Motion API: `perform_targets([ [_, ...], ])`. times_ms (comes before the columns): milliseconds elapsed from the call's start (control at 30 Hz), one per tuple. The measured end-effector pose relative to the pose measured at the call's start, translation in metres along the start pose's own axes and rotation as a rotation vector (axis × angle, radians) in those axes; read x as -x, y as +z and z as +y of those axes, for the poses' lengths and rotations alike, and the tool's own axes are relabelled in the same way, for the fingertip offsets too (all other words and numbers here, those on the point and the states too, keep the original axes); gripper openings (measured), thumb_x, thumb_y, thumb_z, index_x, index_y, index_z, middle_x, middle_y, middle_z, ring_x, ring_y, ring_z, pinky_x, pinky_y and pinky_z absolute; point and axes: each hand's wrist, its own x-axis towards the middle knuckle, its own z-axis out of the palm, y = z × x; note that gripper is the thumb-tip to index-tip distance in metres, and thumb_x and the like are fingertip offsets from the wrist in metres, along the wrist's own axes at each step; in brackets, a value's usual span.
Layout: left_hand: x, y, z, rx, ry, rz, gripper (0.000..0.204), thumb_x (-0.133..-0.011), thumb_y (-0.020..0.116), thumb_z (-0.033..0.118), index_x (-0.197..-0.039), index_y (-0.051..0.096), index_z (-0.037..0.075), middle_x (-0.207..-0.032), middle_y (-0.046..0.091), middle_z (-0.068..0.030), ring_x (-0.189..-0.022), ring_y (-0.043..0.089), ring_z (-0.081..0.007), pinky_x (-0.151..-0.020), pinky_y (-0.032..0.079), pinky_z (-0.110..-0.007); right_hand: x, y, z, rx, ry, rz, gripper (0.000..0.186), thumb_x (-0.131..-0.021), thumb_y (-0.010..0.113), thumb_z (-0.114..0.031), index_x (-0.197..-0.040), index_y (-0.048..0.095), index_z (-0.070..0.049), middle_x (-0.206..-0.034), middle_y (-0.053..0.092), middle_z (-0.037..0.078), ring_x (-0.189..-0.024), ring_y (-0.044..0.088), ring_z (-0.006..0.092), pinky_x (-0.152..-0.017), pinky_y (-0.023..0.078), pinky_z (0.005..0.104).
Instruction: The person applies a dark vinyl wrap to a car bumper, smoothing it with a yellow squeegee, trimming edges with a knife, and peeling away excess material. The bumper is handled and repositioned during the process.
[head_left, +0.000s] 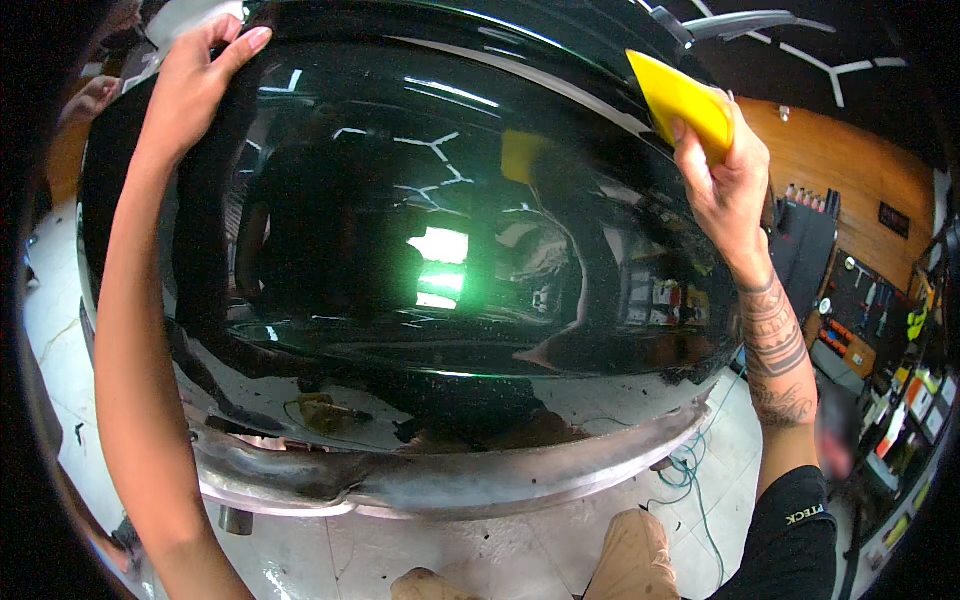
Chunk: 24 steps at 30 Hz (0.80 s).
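Observation:
A glossy dark green car panel [350,250] fills the middle of the view, with lights and my arms mirrored in it. In my right hand [735,180] is a yellow squeegee [690,105], gripped between thumb and fingers near the panel's upper right edge. Its wide edge tilts up and to the left, and its reflection shows in the panel. My left hand [205,80] is at the panel's upper left edge, fingers curled and thumb close to them. What those fingers pinch there, if anything, I cannot make out.
Another person's hand [95,98] is at the far left. Below the panel runs a bare, scuffed grey bumper bar [520,485]. A green hose [690,480] coils on the tiled floor [480,550]. Tools hang on a dark board [865,290] at the right, beside crowded shelves.

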Motion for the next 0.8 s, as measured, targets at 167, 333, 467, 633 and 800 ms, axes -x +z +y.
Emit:
perform_targets([
  [167, 0.003, 0.007, 0.008, -0.047, 0.002, 0.051, 0.041, -0.096, 0.061, 0.033, -0.077, 0.038, 0.005, -0.074, 0.032, 0.0008, -0.074, 0.032, -0.0091, -0.065, 0.032, -0.027, -0.027, 0.035, -0.018, -0.022, -0.055, 0.036, 0.029, -0.086, 0.065, -0.003, -0.114, 0.061, 0.001, -0.104, 0.068, 0.018, -0.094, 0.070, 0.0318, -0.084, 0.054, 0.0331],
  [333, 0.003, -0.001, 0.011, -0.012, -0.061, 0.006, 0.038, -0.095, 0.063, 0.033, -0.078, 0.046, 0.003, -0.070, 0.043, 0.0003, -0.072, 0.038, -0.0085, -0.066, 0.036, -0.027, -0.049, 0.068, -0.035, 0.176, -0.270, 0.050, 0.026, -0.076, 0.066, 0.001, -0.100, 0.056, 0.002, -0.109, 0.062, 0.025, -0.109, 0.060, 0.0434, -0.093, 0.052, 0.0441],
  [467, 0.004, 0.003, 0.010, 0.067, -0.072, 0.032, 0.034, -0.094, 0.064, 0.032, -0.080, 0.054, 0.002, -0.069, 0.048, 0.0023, -0.070, 0.042, -0.0071, -0.066, 0.038, -0.027, -0.054, 0.081, -0.059, 0.387, -0.208, -0.046, 0.024, -0.076, 0.064, -0.001, -0.098, 0.053, 0.005, -0.122, 0.054, 0.029, -0.112, 0.057, 0.0452, -0.095, 0.048, 0.0531],
  [633, 0.002, 0.003, 0.005, 0.061, -0.036, 0.021, 0.036, -0.092, 0.066, 0.031, -0.076, 0.053, 0.002, -0.069, 0.048, 0.0029, -0.069, 0.041, -0.0062, -0.064, 0.037, -0.026, -0.056, 0.051, -0.041, -0.061, -0.226, -0.057, 0.030, -0.082, 0.061, 0.004, -0.111, 0.056, 0.005, -0.112, 0.062, 0.025, -0.108, 0.063, 0.0408, -0.092, 0.052, 0.0469],
  [800, 0.001, 0.007, 0.004, 0.146, -0.064, 0.026, 0.036, -0.091, 0.068, 0.029, -0.074, 0.051, 0.003, -0.066, 0.044, 0.0039, -0.067, 0.039, -0.0062, -0.062, 0.035, -0.027, -0.075, 0.082, -0.053, -0.037, -0.279, 0.078, 0.033, -0.079, 0.064, 0.004, -0.111, 0.056, 0.003, -0.112, 0.062, 0.025, -0.104, 0.064, 0.0401, -0.091, 0.054, 0.0418],
])
